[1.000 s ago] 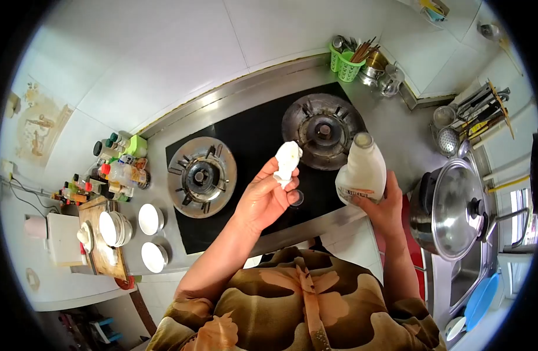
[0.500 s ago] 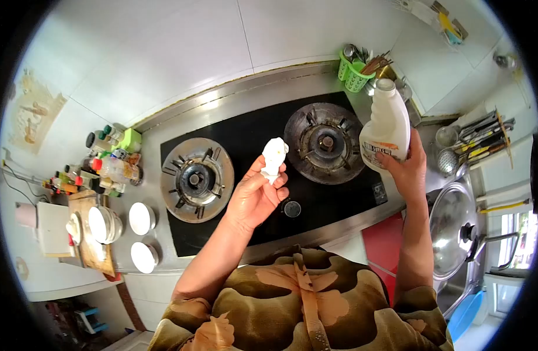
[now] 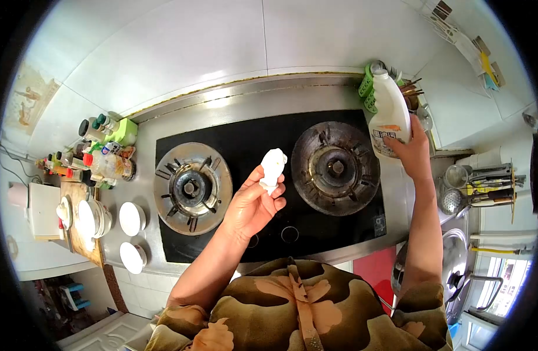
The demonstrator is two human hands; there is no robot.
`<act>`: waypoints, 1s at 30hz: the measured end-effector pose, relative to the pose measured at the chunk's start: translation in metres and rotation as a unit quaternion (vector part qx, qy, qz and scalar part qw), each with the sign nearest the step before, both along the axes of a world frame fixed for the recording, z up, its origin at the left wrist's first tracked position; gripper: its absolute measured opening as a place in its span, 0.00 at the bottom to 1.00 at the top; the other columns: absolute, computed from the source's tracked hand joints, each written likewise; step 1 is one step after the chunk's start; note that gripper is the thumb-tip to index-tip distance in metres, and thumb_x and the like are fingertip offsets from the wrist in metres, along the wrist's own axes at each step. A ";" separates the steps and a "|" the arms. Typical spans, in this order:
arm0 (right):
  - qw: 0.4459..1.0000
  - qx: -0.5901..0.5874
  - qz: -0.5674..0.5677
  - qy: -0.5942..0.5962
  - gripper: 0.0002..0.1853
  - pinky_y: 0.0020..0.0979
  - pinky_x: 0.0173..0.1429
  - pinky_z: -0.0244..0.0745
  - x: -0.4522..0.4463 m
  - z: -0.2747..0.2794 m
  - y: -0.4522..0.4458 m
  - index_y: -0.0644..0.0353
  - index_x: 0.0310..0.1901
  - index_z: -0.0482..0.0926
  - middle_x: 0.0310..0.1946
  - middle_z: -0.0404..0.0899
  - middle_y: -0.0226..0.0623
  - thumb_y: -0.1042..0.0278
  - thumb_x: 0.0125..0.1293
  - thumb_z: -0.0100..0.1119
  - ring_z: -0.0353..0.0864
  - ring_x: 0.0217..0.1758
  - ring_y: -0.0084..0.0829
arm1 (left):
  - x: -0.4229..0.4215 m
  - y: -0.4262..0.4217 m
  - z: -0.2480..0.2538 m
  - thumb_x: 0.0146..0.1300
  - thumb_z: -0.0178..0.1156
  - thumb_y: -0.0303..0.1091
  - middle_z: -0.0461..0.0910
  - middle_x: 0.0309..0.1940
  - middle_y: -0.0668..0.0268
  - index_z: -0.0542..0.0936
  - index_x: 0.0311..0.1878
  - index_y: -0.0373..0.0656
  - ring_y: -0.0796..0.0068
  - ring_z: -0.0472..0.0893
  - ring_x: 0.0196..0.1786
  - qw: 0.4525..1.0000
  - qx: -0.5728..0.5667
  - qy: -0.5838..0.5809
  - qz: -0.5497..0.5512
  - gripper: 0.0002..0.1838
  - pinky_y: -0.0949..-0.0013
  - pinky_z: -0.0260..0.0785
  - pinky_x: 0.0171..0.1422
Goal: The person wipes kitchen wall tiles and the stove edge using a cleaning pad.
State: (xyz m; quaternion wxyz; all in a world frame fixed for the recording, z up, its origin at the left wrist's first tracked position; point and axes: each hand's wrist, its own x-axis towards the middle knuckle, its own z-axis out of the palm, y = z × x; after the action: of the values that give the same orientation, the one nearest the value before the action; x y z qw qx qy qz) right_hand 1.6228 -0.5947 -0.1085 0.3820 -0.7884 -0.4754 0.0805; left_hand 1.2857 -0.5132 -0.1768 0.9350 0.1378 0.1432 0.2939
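Left hand [image 3: 249, 207] pinches a small white object [image 3: 273, 168] above the gas hob [image 3: 260, 137]; right hand [image 3: 412, 152] clasps a labelled white bottle [image 3: 392, 105], far right.

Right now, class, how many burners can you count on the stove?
2: one burner to the left of the left hand, the other burner to its right. None seems hidden.

Left hand [image 3: 248, 208] pinches a small white object [image 3: 273, 168] above a black two-burner stove [image 3: 260, 134]; right hand [image 3: 413, 153] grips a white bottle [image 3: 390, 108], far right.
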 end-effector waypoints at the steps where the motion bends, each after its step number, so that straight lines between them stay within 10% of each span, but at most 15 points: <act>1: 1.000 -0.004 0.000 0.001 0.27 0.32 0.48 0.76 0.005 -0.005 0.006 0.62 0.51 0.73 0.39 0.82 0.41 0.72 0.47 0.71 0.82 0.42 0.31 | 0.002 0.001 -0.002 0.58 0.64 0.33 0.76 0.44 0.69 0.68 0.62 0.51 0.76 0.73 0.40 1.000 -0.001 -0.003 0.009 0.28 0.71 0.68 0.40; 6: 0.998 -0.026 0.012 0.047 0.28 0.35 0.48 0.76 0.027 -0.012 0.031 0.60 0.52 0.73 0.39 0.82 0.42 0.69 0.47 0.71 0.83 0.42 0.35 | 0.012 0.012 -0.005 0.62 0.59 0.28 0.78 0.46 0.63 0.76 0.51 0.54 0.73 0.75 0.40 0.999 -0.022 -0.023 0.016 0.14 0.69 0.68 0.41; 16: 0.996 -0.086 0.006 0.012 0.31 0.38 0.53 0.73 0.056 -0.034 0.057 0.57 0.54 0.73 0.42 0.82 0.43 0.65 0.46 0.72 0.82 0.48 0.40 | 0.033 0.028 -0.004 0.57 0.63 0.31 0.75 0.41 0.69 0.70 0.61 0.50 0.75 0.73 0.39 0.999 -0.007 0.031 0.029 0.27 0.70 0.68 0.39; 23: 0.993 -0.119 0.004 -0.025 0.33 0.37 0.36 0.81 0.065 -0.043 0.064 0.58 0.56 0.71 0.41 0.82 0.45 0.65 0.46 0.72 0.85 0.36 0.39 | 0.037 0.032 -0.009 0.57 0.64 0.31 0.76 0.41 0.69 0.70 0.61 0.50 0.75 0.74 0.40 0.999 -0.011 0.021 0.029 0.27 0.70 0.69 0.40; 30: 0.990 -0.132 0.012 -0.052 0.34 0.41 0.47 0.77 0.071 -0.059 0.066 0.58 0.56 0.71 0.42 0.82 0.47 0.63 0.46 0.71 0.83 0.44 0.47 | 0.036 0.032 -0.012 0.57 0.65 0.33 0.77 0.42 0.68 0.70 0.61 0.49 0.75 0.73 0.40 0.999 -0.020 0.033 0.026 0.28 0.70 0.69 0.40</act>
State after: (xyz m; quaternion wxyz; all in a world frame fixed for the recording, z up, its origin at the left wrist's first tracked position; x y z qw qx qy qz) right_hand 1.6935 -0.5284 -0.1679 0.2487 -0.8294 -0.4889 0.1061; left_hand 1.3220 -0.4812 -0.1889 0.9242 0.1252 0.1836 0.3107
